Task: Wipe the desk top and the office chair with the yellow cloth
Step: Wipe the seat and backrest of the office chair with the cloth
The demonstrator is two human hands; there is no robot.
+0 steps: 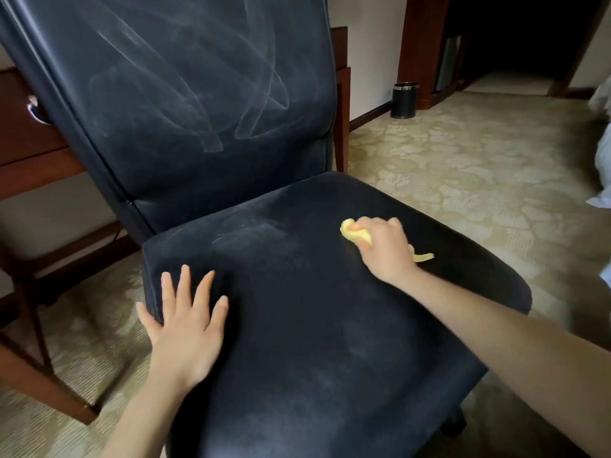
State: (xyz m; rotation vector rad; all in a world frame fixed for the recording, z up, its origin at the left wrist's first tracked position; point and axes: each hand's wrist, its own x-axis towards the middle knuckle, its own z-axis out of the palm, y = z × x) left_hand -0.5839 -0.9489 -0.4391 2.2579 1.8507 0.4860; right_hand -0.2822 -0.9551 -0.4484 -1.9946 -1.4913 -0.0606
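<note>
The right hand [383, 246] is gripping the small crumpled yellow cloth [355, 235]. Its curled fingers are bunching the cloth and pressing it onto the padded seat of the black leather-look office chair [314, 325], toward the seat's two o'clock edge. A loose tail of cloth is trailing out beside the wrist. The left hand [185, 325] is lying flat with its fingers spread on the seat's eight o'clock corner, apparently bracing the chair, which probably rolls.

The cloth is looking soft, light and limp, so a wad held in the palm seems the surest hold. Pale smear arcs are showing on the tall backrest [185, 94] at twelve o'clock. The brown wooden desk [29, 143] is standing at nine o'clock, behind the chair.

A black cylindrical bin with a shiny rim [404, 100] is standing on the patterned beige carpet [479, 166] at one o'clock. Its contents are not showing.
</note>
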